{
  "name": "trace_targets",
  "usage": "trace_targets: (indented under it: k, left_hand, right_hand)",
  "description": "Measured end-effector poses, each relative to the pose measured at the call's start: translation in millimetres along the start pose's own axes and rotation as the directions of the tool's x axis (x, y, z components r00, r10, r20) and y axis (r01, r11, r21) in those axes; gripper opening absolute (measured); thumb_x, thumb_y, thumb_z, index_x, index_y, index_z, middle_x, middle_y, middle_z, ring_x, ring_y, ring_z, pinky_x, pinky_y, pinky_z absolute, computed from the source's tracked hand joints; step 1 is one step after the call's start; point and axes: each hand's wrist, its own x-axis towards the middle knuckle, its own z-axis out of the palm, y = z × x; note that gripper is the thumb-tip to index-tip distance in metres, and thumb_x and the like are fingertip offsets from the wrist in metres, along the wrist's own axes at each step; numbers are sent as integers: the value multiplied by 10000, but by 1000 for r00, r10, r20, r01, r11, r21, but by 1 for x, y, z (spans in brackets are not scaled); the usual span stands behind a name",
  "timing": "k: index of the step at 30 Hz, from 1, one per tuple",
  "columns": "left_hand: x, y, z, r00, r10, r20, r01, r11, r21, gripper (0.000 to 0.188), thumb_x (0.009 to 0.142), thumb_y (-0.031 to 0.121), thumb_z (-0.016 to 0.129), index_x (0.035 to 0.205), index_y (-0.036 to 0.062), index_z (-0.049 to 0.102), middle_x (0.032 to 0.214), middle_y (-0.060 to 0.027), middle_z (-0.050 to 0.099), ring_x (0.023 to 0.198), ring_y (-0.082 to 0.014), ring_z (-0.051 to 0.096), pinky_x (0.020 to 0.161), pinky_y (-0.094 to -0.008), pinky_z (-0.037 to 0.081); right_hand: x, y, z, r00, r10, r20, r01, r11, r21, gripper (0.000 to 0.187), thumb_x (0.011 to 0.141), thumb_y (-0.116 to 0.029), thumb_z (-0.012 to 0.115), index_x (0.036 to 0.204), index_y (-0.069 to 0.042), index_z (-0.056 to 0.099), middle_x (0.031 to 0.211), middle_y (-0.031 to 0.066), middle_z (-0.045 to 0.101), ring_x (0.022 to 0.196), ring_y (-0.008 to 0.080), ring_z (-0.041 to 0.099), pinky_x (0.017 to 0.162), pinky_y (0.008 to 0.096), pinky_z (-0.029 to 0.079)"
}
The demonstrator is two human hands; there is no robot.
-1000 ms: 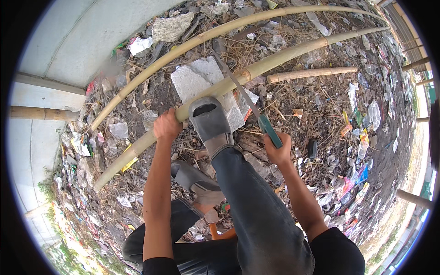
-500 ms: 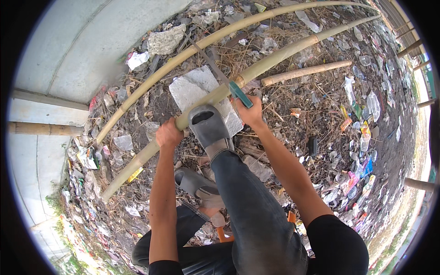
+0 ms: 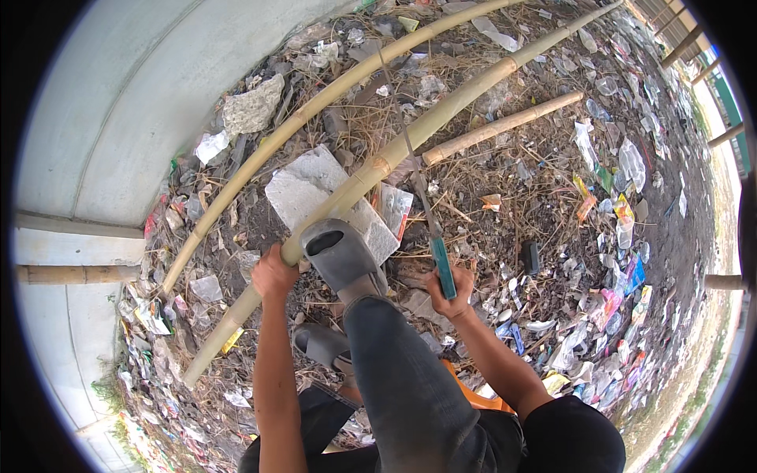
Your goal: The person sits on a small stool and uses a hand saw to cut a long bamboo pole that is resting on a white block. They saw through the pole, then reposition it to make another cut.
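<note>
A long green bamboo pole (image 3: 430,126) slants across the view, resting over a pale concrete block (image 3: 303,183). My left hand (image 3: 274,272) is wrapped round the pole just left of the block. My foot in a grey slide sandal (image 3: 341,251) presses on the pole beside that hand. In my right hand (image 3: 452,290) is the green handle of a hand saw (image 3: 415,169). Its thin blade crosses over the pole just right of a node and reaches far beyond it. Whether the teeth have cut into the bamboo is too small to tell.
A second bamboo pole (image 3: 303,114) lies beyond, past a rough stone (image 3: 253,105). To the right is a short bamboo piece (image 3: 505,126). Litter and dry straw cover the ground. A grey wall (image 3: 102,102) stands at left; an orange seat (image 3: 479,396) shows under me.
My right hand has drawn the saw back toward me, so the handle is now well away from the pole. My left hand and foot keep their places on the bamboo; the view has shifted slightly.
</note>
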Motion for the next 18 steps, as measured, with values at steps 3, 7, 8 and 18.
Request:
trace_targets:
  k: [3,7,8,18]
  left_hand:
    - [-4,-4,20,986,37,-165,-39,999,-7,290,765,273,797,975,127,661,953,-128,752,869,-393,737,763,-516,597]
    - [-7,-3,22,964,60,-258,-58,998,16,269,772,245,792,971,124,656,960,-136,750,860,-396,737,763,-521,597]
    - [-7,-4,22,976,52,-210,-51,999,12,282,767,249,802,973,123,656,961,-139,750,864,-399,736,767,-522,596]
    - [-13,-12,-4,998,51,-30,-51,999,-3,426,718,298,874,1031,119,648,960,-161,749,893,-413,728,800,-523,586]
  right_hand:
    - [-14,-5,-33,998,39,57,-40,999,15,137,774,-102,726,720,-43,614,537,69,515,434,242,531,472,349,429]
    - [-21,-11,-58,986,50,156,-56,998,37,163,754,-141,734,710,-62,598,555,53,530,450,225,538,471,339,429]
    - [-23,-16,-60,982,72,176,-83,995,56,164,752,-139,735,708,-64,596,559,49,533,453,220,541,470,337,428]
    - [-29,-30,-78,950,110,292,-144,985,99,200,741,-116,754,680,-80,566,537,42,529,433,217,526,454,324,410]
